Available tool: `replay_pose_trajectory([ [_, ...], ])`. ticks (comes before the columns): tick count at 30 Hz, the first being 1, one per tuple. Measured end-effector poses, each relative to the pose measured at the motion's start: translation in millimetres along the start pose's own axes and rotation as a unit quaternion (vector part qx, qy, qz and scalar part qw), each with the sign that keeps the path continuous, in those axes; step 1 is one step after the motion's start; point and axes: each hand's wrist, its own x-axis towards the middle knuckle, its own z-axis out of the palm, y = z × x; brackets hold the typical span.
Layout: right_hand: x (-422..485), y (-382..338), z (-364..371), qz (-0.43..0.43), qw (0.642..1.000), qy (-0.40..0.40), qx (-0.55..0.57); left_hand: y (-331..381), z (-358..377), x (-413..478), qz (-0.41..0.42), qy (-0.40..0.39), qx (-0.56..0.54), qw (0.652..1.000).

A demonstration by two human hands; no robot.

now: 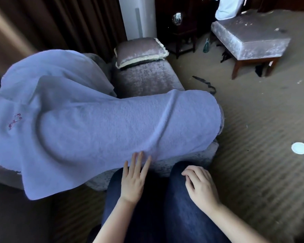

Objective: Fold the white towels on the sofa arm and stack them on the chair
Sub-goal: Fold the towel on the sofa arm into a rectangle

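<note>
i am logging this from the remote station, working left to right.

the white towel (pixel 95 123) is lying spread over the sofa arm (pixel 182 163), unfolded, with red stitching (pixel 15 121) showing near its left edge and one corner hanging down the near side. a second layer of white cloth is riding up behind it at the left; i cannot tell whether that is the same towel or another one. i am judging the arm to be serving as a folding surface, since the cloth is lying broad and fairly flat along it.

the left hand (pixel 132 183) is reaching forward, released, grasping nothing; its straight fingers (pixel 139 158) are touching the near hem of the towel beside a raised crease. i am reading this as the hand preparing to take the hem or to smooth it, so the fold is not yet begun.

a pillow (pixel 139 51) is sitting on the sofa seat beyond the arm, apart from the towel.

the right hand (pixel 200 186) is resting on the right knee (pixel 181 172) with fingers loosely curled and holding nothing. it is idling well short of the cloth.

the chair (pixel 249 37) is standing well apart at the far right across the carpet (pixel 253 120), and no folded towel is showing on its seat. a white disc (pixel 299 148) is lying on the carpet nearer by.
</note>
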Motion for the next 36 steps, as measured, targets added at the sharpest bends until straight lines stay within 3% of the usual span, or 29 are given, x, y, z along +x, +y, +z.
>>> replay_pose_trajectory([
  [8, -7.6, -12.2, 4.4, 0.026, 0.999, 0.021, 0.01, 1.4, -4.1, 9.9, -0.013, 0.045, -0.107, 0.993],
  [15, -3.7, -25.1, 8.1, -0.001, 1.0, 0.005, 0.022, -13.7, 12.0, 1.8, -0.004, 0.055, -0.058, 0.997],
  [22, -7.4, -22.2, 15.2, 0.032, 0.999, 0.027, 0.01, -18.7, 28.3, 13.5, 0.029, 0.071, -0.07, 0.995],
  [36, -11.8, -24.5, 39.7, 0.005, 0.999, -0.047, 0.002, -7.2, 31.3, 12.0, 0.031, 0.158, -0.129, 0.978],
])
